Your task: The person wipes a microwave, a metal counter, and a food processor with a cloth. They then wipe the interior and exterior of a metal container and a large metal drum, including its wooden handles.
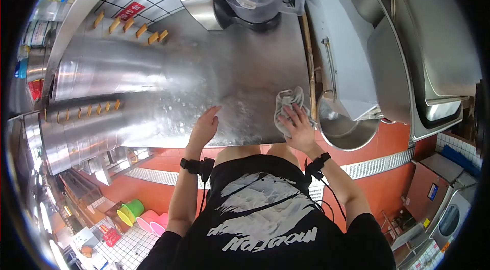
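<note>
right hand (297, 126): fingers spread flat, pressing on the grey cloth (286, 103), not clutching it | cloth: near-right edge of steel table (214, 66), bunched lengthwise far from my palm | left hand (204, 127): open, flat on bare steel, left of cloth

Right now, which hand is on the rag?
The right hand is the one: it rests on the crumpled grey rag, while the left hand lies flat on the bare steel counter.

Single head-worn fisheye view, close, straight down over the steel counter (240, 66)
</note>
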Action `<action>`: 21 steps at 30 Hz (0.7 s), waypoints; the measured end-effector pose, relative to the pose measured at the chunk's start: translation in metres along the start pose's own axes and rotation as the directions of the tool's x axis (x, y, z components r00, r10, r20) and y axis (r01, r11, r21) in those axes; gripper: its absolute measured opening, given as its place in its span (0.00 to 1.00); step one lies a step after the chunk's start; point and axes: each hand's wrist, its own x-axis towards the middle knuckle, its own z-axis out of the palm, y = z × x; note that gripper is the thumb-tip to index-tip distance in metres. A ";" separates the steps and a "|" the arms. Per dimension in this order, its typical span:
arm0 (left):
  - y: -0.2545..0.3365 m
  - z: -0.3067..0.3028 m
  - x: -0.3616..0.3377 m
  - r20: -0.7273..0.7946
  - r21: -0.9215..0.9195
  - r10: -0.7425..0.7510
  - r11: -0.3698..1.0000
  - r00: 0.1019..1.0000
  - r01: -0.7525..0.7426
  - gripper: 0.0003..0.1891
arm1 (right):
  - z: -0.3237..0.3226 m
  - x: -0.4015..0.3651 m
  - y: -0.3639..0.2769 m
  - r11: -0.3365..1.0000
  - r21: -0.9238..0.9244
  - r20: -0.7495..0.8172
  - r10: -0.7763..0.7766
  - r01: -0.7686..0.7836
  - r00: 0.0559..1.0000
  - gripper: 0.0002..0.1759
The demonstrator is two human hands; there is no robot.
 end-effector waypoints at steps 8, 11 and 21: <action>-0.058 -0.045 -0.030 -0.093 -0.025 -0.013 1.000 0.996 0.011 0.19 | 0.008 0.165 0.048 0.911 -0.185 -0.363 0.286 -0.370 0.887 0.43; -0.107 -0.068 -0.060 -0.139 -0.068 -0.031 0.997 0.990 0.022 0.19 | 0.021 0.231 0.063 0.879 -0.111 -0.544 0.337 -0.464 0.768 0.37; -0.300 -0.161 -0.149 -0.342 -0.298 -0.304 0.932 0.889 0.204 0.18 | 0.172 0.223 -0.234 0.995 -0.021 -0.098 -0.099 0.098 0.990 0.36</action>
